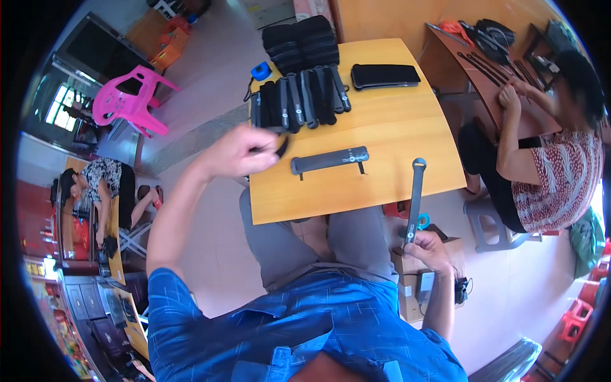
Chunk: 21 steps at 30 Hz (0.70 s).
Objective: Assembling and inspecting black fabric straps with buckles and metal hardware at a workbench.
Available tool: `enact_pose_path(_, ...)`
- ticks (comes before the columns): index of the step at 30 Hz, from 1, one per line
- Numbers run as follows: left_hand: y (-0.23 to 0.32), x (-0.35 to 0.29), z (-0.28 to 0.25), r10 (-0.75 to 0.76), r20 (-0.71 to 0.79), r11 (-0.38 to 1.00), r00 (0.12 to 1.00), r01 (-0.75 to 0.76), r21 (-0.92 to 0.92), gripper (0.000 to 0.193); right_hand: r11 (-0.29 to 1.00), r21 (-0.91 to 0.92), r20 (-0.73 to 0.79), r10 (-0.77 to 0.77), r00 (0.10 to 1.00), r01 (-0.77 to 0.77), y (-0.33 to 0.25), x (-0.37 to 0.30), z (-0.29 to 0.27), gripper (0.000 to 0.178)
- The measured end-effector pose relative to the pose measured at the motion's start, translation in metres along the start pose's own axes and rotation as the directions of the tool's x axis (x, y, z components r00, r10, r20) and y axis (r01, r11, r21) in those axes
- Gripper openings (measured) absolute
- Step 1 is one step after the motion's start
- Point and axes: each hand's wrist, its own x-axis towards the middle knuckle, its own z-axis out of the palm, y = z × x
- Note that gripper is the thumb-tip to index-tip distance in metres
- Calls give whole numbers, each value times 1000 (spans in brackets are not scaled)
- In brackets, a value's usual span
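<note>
2 hands are at work, both mine. My right hand (428, 247) is clenched around the lower end of a long grey strap (415, 200), held off the table's near right edge; the strap rises upright, its looped top overlapping the table edge. My left hand (245, 153) is raised over the left edge of the wooden table (394, 134), fingers pinched on a small black piece (280, 149); what the piece is, I cannot tell. 1 grey strap with a band (330, 160) lies flat on the table between my hands. Beyond it, a row of dark straps (299, 102) lies side by side, with a black stack (300, 41) behind and a flat black bundle (385, 76) to the right. Another person (547, 165) sits at a second table, far right.
</note>
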Motion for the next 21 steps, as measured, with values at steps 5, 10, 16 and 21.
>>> enact_pose_path(5, 46, 153, 33, 285, 92, 939, 954, -258, -228, 40, 977, 141, -229, -123, 966, 158, 38, -12, 11, 8)
enact_pose_path(10, 3, 246, 76, 137, 201, 848, 970, -11, -529, 35, 947, 208, -346, -161, 924, 243, 38, -17, 18, 8)
enact_pose_path(16, -117, 276, 121, -375, 238, 810, 896, 442, -385, 29, 961, 212, -424, -75, 903, 180, 39, -15, 25, 8)
enact_pose_path(21, -123, 281, 128, -505, 57, 860, 861, 507, -53, 26, 924, 307, -400, -94, 912, 230, 57, 1, 30, 12)
